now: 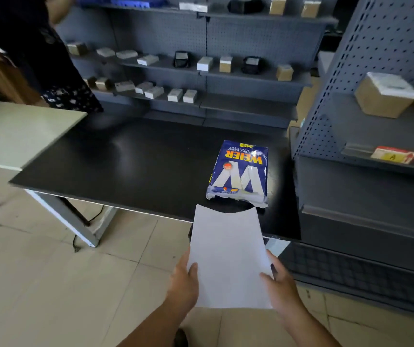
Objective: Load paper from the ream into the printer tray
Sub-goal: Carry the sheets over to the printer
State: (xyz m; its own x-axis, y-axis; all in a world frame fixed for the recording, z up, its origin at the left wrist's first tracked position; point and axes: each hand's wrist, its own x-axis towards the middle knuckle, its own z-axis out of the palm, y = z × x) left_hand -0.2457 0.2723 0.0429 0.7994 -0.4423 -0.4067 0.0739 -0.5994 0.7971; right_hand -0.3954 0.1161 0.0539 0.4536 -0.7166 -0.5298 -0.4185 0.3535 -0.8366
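Left hand (184, 284): grips the left edge of the paper (228, 256), thumb on top; it shares the load so the sheets stay flat.
Paper: held between both hands, clear of the table (125, 166); far end sags.
Right hand (279, 284): grips the right edge likewise.
Ream (239, 172): beyond the hands on the table, torn end towards them.
Printer tray: not in view.

One torn ream (239, 172), one paper stack (228, 256), two hands, one black table (125, 166).
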